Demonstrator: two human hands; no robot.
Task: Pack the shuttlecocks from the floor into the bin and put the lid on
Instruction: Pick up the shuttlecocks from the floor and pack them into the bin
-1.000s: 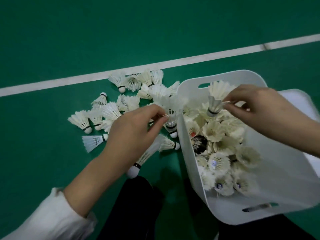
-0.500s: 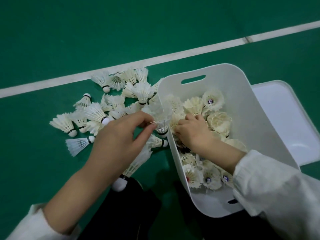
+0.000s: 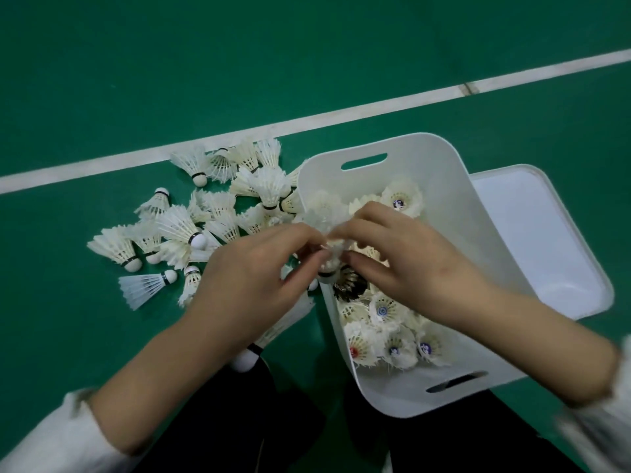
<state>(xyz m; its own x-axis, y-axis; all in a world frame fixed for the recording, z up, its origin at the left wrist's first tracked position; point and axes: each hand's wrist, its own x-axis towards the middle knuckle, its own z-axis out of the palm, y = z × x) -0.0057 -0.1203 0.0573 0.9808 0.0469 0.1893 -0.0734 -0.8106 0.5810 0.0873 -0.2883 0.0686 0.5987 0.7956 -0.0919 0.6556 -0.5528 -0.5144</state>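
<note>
Both hands meet over the bin's (image 3: 440, 186) nine-o'clock rim — left hand (image 3: 252, 278) and right hand (image 3: 406, 264) pinching one shuttlecock (image 3: 326, 216), likely for upright seating among those packed.

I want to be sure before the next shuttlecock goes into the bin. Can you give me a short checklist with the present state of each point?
1. Both hands at the shuttlecock: left hand and right hand meet over the bin's left rim, at one shuttlecock. Ok.
2. Which hand really holds it: cannot tell, the fingers overlap and it is blurred.
3. Room in the bin: shuttlecocks cover the bottom, but the walls rise well above them. Ok.
4. Bin opening free: no lid on it. Ok.
5. Lid within reach: it lies on the floor behind the bin's right side. Ok.
6. Floor cleared: not ok, a pile remains left of the bin.
</note>
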